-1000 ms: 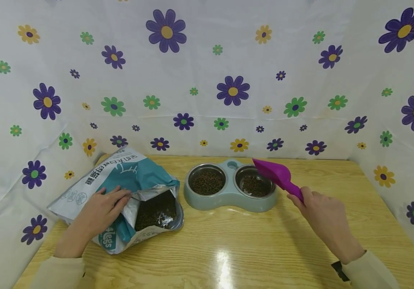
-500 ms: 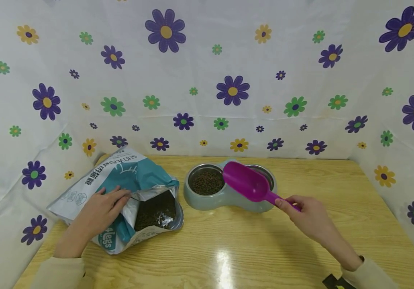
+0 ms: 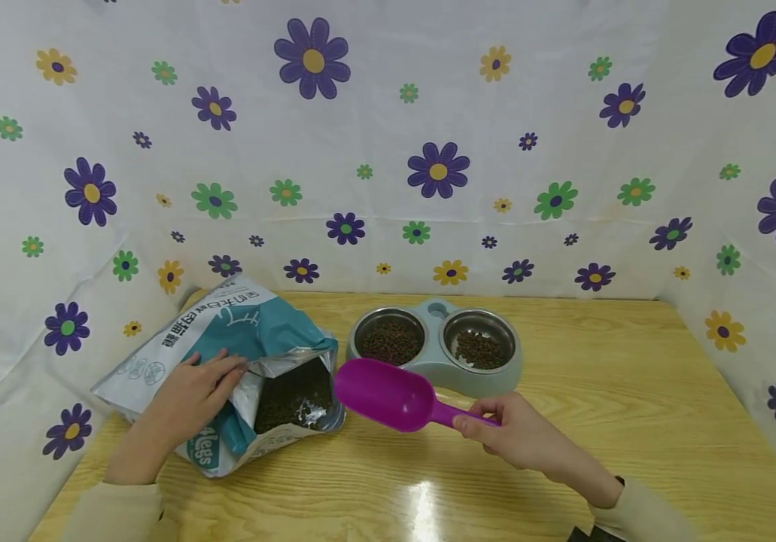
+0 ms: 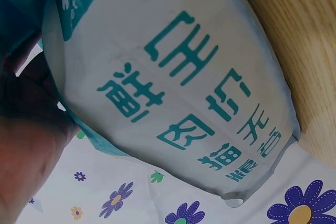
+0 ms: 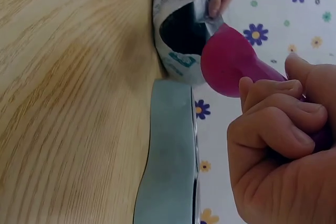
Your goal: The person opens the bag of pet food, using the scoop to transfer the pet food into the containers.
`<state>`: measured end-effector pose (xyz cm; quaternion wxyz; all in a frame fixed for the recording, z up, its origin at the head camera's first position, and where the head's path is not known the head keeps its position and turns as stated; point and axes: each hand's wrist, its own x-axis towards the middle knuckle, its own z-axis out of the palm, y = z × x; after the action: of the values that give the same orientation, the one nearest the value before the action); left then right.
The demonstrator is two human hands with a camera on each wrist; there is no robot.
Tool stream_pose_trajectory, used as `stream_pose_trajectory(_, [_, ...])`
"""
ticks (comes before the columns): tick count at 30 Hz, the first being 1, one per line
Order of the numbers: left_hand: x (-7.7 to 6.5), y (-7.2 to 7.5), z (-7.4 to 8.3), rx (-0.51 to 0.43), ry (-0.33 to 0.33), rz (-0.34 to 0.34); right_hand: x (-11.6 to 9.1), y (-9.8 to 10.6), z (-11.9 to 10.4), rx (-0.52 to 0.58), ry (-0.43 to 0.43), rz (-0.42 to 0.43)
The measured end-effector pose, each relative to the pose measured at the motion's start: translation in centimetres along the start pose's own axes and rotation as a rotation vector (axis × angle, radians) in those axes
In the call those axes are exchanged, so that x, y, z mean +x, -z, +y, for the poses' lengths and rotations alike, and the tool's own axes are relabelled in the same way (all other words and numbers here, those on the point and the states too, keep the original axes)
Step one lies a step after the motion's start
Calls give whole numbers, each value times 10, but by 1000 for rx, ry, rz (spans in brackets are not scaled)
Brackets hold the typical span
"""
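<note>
My left hand (image 3: 191, 395) grips the upper edge of the opening of a white and teal cat food bag (image 3: 225, 320) lying on its side, its mouth facing right. Dark kibble (image 3: 293, 395) shows inside. In the right wrist view, those fingers (image 5: 217, 1) pinch the bag's foil edge. My right hand (image 3: 516, 433) holds a purple scoop (image 3: 388, 395) by its handle, above the table between the bag and the feeder. The scoop's bowl looks empty and points left toward the bag. A double pet feeder (image 3: 469, 382) stands behind it, with brown kibble in both steel bowls.
The feeder's left bowl (image 3: 360, 320) is close to the bag's mouth; its right bowl (image 3: 511, 335) has less kibble. A wooden table (image 3: 597, 361) lies underneath. Flower-printed cloth (image 3: 374, 120) rises at the back and both sides.
My right hand has moved the scoop left and toward me, from over the right bowl to near the bag's mouth, turning it face up. The left hand and bag stay put.
</note>
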<state>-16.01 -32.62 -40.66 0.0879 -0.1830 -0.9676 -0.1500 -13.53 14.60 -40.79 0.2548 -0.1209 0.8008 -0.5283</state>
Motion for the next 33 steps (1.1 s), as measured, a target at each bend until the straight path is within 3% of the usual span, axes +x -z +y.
stream_pose_trajectory(10, [-1,-1,0,5,14,-17,18,-33,-7,-213,164,28])
stream_pose_trajectory(15, [-1,-1,0,2,18,-20,24,-51,-19,-445,328,104])
stream_pose_trajectory(19, [-2,0,1,3,31,-30,28,-67,-25,-794,532,238])
stream_pose_trajectory(22, [-3,0,3,-3,38,-44,31,-79,-25,-1094,672,409])
stream_pose_trajectory(25, [-2,-1,5,-7,34,-49,32,-89,-22,-1304,746,566])
stream_pose_trajectory(28, [-1,0,7,0,23,-44,32,-99,-22,-1402,776,656])
stream_pose_trajectory(33, [0,2,9,12,31,-49,32,-114,-30,-1456,763,686])
